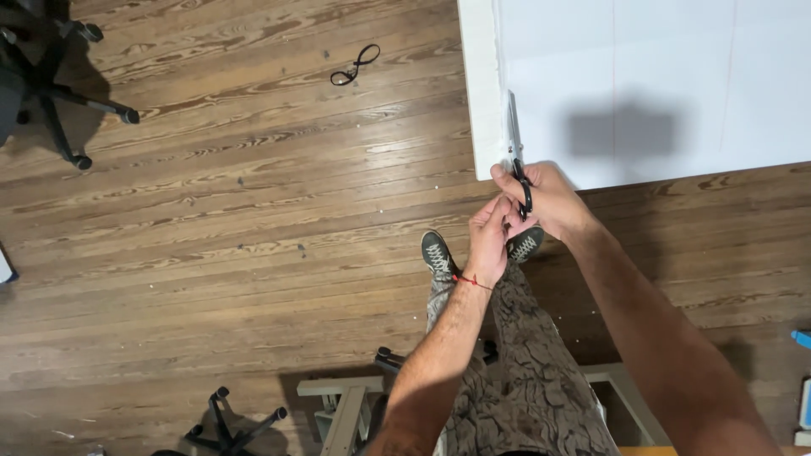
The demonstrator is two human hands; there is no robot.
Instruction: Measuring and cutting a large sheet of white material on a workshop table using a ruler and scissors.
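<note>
At the near edge of a large white sheet (659, 67) lying on the wooden floor (211, 211), the right hand (549, 198) is closed around the black handles of a pair of scissors (517, 160), fingers through the loops. The blades run straight ahead of that hand, away from the person, along the line between the sheet's main area and a narrow white strip (480, 84) at its left margin; the blades appear close together, though how far they stand apart cannot be told. The left hand (490, 241) sits just behind and to the left of the right hand, touching it, fingers curled; what it grips cannot be made out. A thin red cord circles the left wrist. Directly below both hands are two dark lace-up shoes (438, 252) and patterned trousers (532, 363). Well away to the left of the hands, a small black loop (355, 66) lies on the boards. Farther left stands the wheeled base of an office chair (59, 93); a second wheeled base (232, 426) shows behind the person, beside a pale wooden frame (342, 405).
</note>
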